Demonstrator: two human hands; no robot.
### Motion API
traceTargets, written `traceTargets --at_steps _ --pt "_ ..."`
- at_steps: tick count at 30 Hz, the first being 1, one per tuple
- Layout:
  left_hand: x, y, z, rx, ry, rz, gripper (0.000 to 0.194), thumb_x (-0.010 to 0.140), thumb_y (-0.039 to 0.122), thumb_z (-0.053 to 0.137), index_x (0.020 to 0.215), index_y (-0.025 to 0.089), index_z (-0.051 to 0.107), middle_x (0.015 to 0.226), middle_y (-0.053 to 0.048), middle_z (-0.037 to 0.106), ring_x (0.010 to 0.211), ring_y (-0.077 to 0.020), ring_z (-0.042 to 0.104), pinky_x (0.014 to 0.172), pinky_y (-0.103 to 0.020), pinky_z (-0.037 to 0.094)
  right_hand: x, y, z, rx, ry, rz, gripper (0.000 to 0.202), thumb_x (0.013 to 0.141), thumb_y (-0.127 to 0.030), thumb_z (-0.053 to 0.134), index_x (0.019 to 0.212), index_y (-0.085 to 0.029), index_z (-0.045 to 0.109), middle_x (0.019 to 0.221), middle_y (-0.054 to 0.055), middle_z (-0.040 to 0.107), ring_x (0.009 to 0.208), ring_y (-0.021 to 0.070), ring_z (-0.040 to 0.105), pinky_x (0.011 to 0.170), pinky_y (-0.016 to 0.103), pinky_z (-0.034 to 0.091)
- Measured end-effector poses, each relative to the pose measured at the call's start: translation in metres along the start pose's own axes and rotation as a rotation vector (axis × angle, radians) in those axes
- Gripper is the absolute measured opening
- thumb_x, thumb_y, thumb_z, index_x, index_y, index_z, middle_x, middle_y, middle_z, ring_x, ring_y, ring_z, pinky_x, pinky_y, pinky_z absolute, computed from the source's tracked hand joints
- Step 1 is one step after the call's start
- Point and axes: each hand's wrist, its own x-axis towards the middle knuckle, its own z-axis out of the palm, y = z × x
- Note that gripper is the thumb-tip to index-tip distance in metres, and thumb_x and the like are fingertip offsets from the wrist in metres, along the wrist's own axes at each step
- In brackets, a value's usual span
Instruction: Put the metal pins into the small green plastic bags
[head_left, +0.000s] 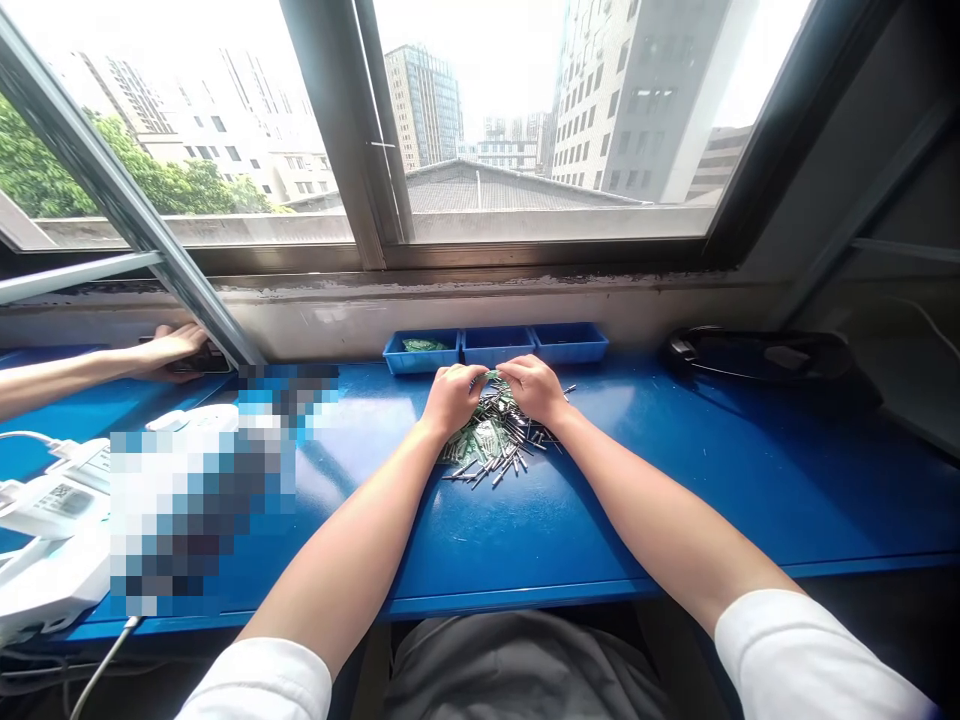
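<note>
A loose pile of thin metal rods [499, 465] and small green pieces [480, 440] lies on the blue table [480, 550]. Over the back of this pile, my left hand [451, 398] and my right hand [536, 388] are close together, fingertips pinched. Between them is a small green piece [492, 375], which both hands seem to hold. Just behind my hands stand three joined blue bins: the left bin [390, 352] has green pieces in it, the middle bin [480, 350] and the right bin [592, 345] show little inside.
A black case or bag [772, 355] lies at the back right. White power strips and plugs [67, 500] with cables are on the left, beside a pixelated area. Another person's hand [176, 348] rests near the metal frame [187, 270] at the far left. Windows rise behind the table.
</note>
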Motion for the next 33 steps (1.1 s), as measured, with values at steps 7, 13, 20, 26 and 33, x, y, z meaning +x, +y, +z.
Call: traceTargets --at_steps 7,13,20,26,33 --pt "0.002 0.003 0.001 -0.234 0.064 -0.104 0.026 0.088 0.029 0.049 0.109 0.02 0.06 0.098 -0.005 0.069 0.09 -0.0186 0.062 0.082 -0.031 0.048 0.001 -0.005 -0.002 0.149 0.042 0.038 0.028 0.091 -0.031 0.047 0.109 -0.018 0.065 0.101 0.009 0.068 0.094 0.0197 0.06 0.087 0.033 0.047" --pt "0.005 0.0 0.004 -0.632 0.042 -0.267 0.041 0.083 0.036 0.055 0.119 0.017 0.049 0.069 0.001 0.061 0.062 -0.0137 0.057 0.061 -0.027 0.046 0.003 -0.009 0.001 0.642 -0.025 0.231 0.027 0.075 -0.04 0.065 0.089 -0.018 0.06 0.079 0.003 0.067 0.07 0.0159 0.062 0.066 0.029 0.05" --pt "0.005 -0.005 -0.002 -0.885 -0.032 -0.29 0.055 0.074 0.039 0.064 0.121 0.017 0.045 0.073 0.0 0.061 0.064 -0.0126 0.058 0.06 -0.025 0.045 0.008 -0.004 0.006 0.823 -0.052 0.472 0.051 0.065 -0.042 0.072 0.106 -0.019 0.053 0.058 -0.005 0.058 0.045 0.011 0.049 0.046 0.025 0.039" --pt "0.004 0.002 -0.001 -0.638 0.078 -0.215 0.025 0.082 0.033 0.055 0.102 0.018 0.059 0.079 -0.002 0.064 0.062 -0.0114 0.056 0.059 -0.024 0.046 0.004 -0.01 0.002 0.542 0.065 0.371 0.052 0.071 -0.037 0.068 0.115 -0.017 0.05 0.075 0.001 0.067 0.065 0.0146 0.06 0.066 0.029 0.047" --pt "0.016 -0.024 -0.005 -0.443 0.411 -0.331 0.048 0.082 0.033 0.056 0.126 0.014 0.053 0.118 -0.012 0.062 0.102 -0.022 0.059 0.094 -0.036 0.046 0.001 -0.006 -0.001 0.338 0.009 0.289 0.047 0.079 -0.032 0.06 0.122 -0.016 0.048 0.089 0.004 0.068 0.071 0.015 0.06 0.07 0.029 0.048"
